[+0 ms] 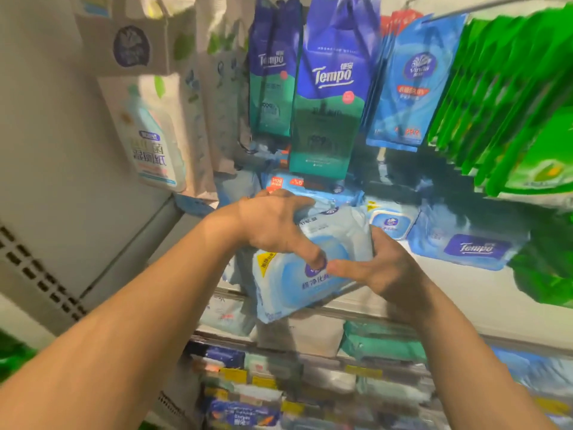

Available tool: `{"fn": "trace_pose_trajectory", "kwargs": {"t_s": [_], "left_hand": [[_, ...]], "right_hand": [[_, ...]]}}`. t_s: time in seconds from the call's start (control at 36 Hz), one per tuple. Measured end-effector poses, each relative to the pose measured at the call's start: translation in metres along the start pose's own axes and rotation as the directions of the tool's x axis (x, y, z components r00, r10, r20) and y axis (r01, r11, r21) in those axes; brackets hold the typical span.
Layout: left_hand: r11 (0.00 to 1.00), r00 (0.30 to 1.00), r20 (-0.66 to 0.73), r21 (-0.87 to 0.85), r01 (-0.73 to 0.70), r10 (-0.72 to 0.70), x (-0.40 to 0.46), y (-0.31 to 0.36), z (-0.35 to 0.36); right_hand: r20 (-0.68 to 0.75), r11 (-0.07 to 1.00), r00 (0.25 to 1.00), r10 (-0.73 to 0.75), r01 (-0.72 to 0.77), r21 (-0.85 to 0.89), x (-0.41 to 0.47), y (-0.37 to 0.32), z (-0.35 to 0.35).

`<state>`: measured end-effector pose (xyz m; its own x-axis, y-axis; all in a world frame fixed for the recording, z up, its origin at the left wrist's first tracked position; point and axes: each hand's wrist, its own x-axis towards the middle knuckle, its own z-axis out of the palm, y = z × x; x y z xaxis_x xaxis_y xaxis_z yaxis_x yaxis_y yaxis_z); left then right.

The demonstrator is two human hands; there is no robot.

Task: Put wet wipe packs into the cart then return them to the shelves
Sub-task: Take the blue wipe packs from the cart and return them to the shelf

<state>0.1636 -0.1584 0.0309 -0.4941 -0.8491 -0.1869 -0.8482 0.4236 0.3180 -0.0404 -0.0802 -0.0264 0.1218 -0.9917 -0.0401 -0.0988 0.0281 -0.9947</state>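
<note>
Pale blue soft plastic wet wipe pack (305,268) held tilted at the white shelf (465,293) front, left hand (273,225) fingers curled over its top, right hand (381,271) pinching its lower edge; shelving or taking unclear, cart unseen.

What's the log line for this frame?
left hand: grips wipe pack top | right hand: grips its right edge | pack: tilted at shelf front | cart: not visible
</note>
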Motion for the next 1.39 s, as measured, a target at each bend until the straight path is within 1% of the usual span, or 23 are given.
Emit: {"fn": "trace_pose_trajectory", "kwargs": {"t_s": [0.08, 0.14, 0.17, 0.22, 0.25, 0.28, 0.31, 0.33, 0.39, 0.42, 0.53, 0.61, 0.75, 0.86, 0.94, 0.97, 1.06, 1.08, 1.17, 1.25, 1.28, 1.33, 1.39], "left_hand": [[0.998, 0.99, -0.128, -0.021, 0.053, -0.055, -0.014, -0.013, 0.007], [0.98, 0.939, -0.329, -0.193, 0.042, -0.105, -0.028, -0.028, 0.019], [0.96, 0.88, -0.458, -0.279, -0.006, -0.128, -0.036, -0.036, 0.028], [0.916, 0.705, -0.682, -0.384, -0.117, -0.196, -0.048, -0.053, 0.05], [0.899, 0.632, -0.739, -0.411, -0.15, -0.232, -0.053, -0.058, 0.062], [0.878, 0.589, -0.761, -0.446, -0.172, -0.271, -0.056, -0.065, 0.074], [0.843, 0.583, -0.75, -0.502, -0.194, -0.313, -0.058, -0.07, 0.085], [0.787, 0.609, -0.711, -0.576, -0.219, -0.351, -0.06, -0.074, 0.093], [0.678, 0.701, -0.604, -0.697, -0.233, -0.38, -0.061, -0.08, 0.103], [0.666, 0.741, -0.56, -0.716, -0.208, -0.37, -0.06, -0.083, 0.103], [0.706, 0.877, -0.389, -0.703, -0.085, -0.281, -0.051, -0.086, 0.08], [0.72, 0.947, -0.28, -0.689, -0.081, -0.161, -0.036, -0.097, 0.066], [0.723, 0.944, -0.263, -0.69, -0.039, -0.199, -0.024, -0.11, 0.065], [0.685, 0.947, -0.285, -0.72, -0.109, -0.149, -0.023, -0.116, 0.063], [0.612, 0.926, -0.327, -0.777, -0.148, -0.191, -0.026, -0.125, 0.062], [0.609, 0.933, -0.319, -0.777, -0.157, -0.167, -0.029, -0.128, 0.061], [0.66, 0.969, -0.246, -0.732, -0.166, -0.029, -0.035, -0.131, 0.062], [0.677, 0.971, -0.237, -0.718, -0.16, -0.022, -0.036, -0.132, 0.062], [0.715, 0.951, -0.303, -0.677, -0.174, -0.055, -0.038, -0.127, 0.064], [0.717, 0.923, -0.369, -0.673, -0.181, -0.113, -0.041, -0.122, 0.067], [0.702, 0.913, -0.381, -0.69, -0.178, -0.144, -0.042, -0.121, 0.069], [0.664, 0.888, -0.405, -0.728, -0.169, -0.219, -0.046, -0.12, 0.072], [0.629, 0.85, -0.434, -0.759, -0.167, -0.298, -0.051, -0.116, 0.075]], "right_hand": [[0.175, 0.997, 0.985, -0.009, -0.005, 0.076, 0.005, 0.003, -0.005], [0.179, 0.996, 0.984, 0.003, -0.019, 0.086, 0.007, 0.01, -0.007], [0.164, 0.995, 0.986, 0.009, -0.025, 0.092, 0.008, 0.015, -0.009], [0.136, 0.993, 0.991, 0.015, -0.031, 0.118, 0.009, 0.022, -0.013], [0.124, 0.991, 0.992, 0.019, -0.035, 0.13, 0.01, 0.025, -0.015], [0.1, 0.989, 0.995, 0.022, -0.036, 0.142, 0.011, 0.029, -0.018], [0.061, 0.987, 0.998, 0.031, -0.04, 0.156, 0.011, 0.031, -0.02], [0.015, 0.984, 0.999, 0.033, -0.035, 0.177, 0.01, 0.034, -0.023], [-0.042, 0.971, 0.999, 0.026, -0.015, 0.237, 0.007, 0.039, -0.031], [-0.068, 0.962, 0.997, 0.024, -0.005, 0.272, 0.003, 0.039, -0.033], [-0.293, 0.952, 0.956, 0.021, 0.069, 0.297, -0.009, 0.04, -0.047], [-0.404, 0.96, 0.914, 0.031, 0.084, 0.266, -0.013, 0.038, -0.054], [-0.459, 0.974, 0.888, 0.017, 0.089, 0.208, -0.017, 0.038, -0.054], [-0.457, 1.0, 0.889, 0.025, -0.018, 0.02, -0.021, 0.043, -0.055], [-0.417, 0.996, 0.908, 0.047, -0.073, -0.048, -0.024, 0.045, -0.056], [-0.41, 0.993, 0.911, 0.05, -0.09, -0.079, -0.026, 0.044, -0.056], [-0.384, 0.976, 0.92, 0.08, -0.151, -0.159, -0.029, 0.044, -0.06], [-0.383, 0.967, 0.919, 0.092, -0.174, -0.185, -0.028, 0.043, -0.06], [-0.373, 0.959, 0.924, 0.089, -0.181, -0.22, -0.029, 0.035, -0.057], [-0.394, 0.989, 0.919, 0.002, -0.061, -0.137, -0.029, 0.023, -0.05], [-0.43, 0.972, 0.902, -0.049, -0.055, -0.227, -0.029, 0.017, -0.046], [-0.46, 0.86, 0.871, -0.171, -0.096, -0.501, -0.027, 0.009, -0.042], [-0.397, 0.73, 0.88, -0.259, -0.091, -0.677, -0.024, 0.001, -0.039]]}}
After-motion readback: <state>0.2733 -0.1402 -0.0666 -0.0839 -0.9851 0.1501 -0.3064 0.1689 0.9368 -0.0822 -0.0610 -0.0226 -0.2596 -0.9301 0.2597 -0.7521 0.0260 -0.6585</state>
